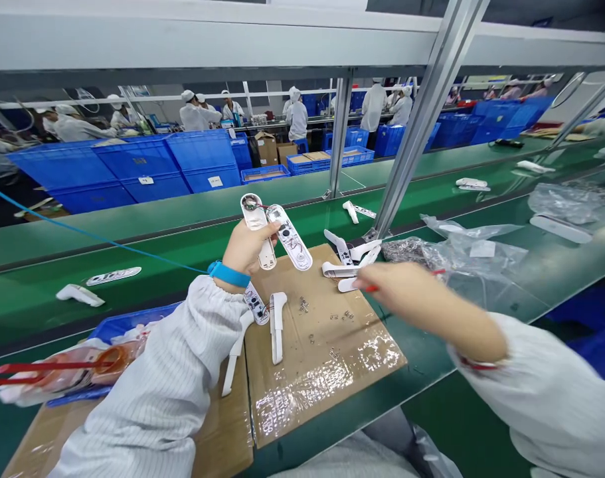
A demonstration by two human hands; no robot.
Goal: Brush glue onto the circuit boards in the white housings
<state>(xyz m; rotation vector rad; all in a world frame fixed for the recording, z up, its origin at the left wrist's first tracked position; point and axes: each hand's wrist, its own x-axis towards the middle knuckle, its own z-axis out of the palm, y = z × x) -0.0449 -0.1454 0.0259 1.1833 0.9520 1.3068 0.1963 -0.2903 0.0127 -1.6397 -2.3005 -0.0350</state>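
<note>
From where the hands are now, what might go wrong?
The thin wires joining the two white casing halves in the left hand could be strained if one half slips. The small loose metal parts on the cardboard might be scattered by a stray brush. The right hand could knock the white casings crowded beside it.

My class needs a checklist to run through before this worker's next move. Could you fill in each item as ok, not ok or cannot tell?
1. Casing held in left hand: ok, gripped.
2. Casing closed: not ok, it is open.
3. Wires sound at both ends: cannot tell, too small.
4. Right hand free: not ok, a red stick shows in it.
5. Metal bits in one pile: not ok, scattered on the cardboard.
</note>
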